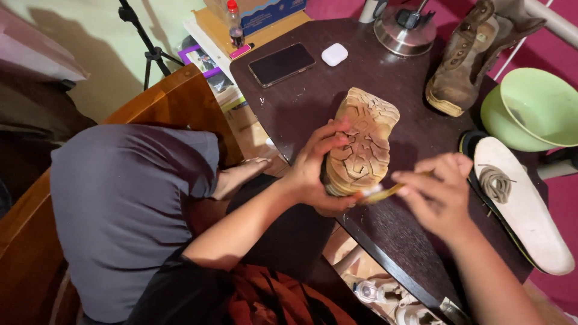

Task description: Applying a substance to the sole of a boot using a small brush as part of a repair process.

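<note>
A tan boot (364,141) lies sole-up on the dark round table (313,99). My left hand (316,165) grips its heel end and side, steadying it. My right hand (439,192) pinches a thin yellowish stick-like tool (379,194) whose tip touches the worn tread at the heel edge. The tool's exact kind is blurred.
A second brown boot (466,57) stands at the back right beside two stacked green bowls (536,108). White insoles (524,204) with a coiled lace (495,182) lie at the right. A phone (282,64), white earbud case (335,54), metal lid (404,30) and wooden chair (174,99) are around.
</note>
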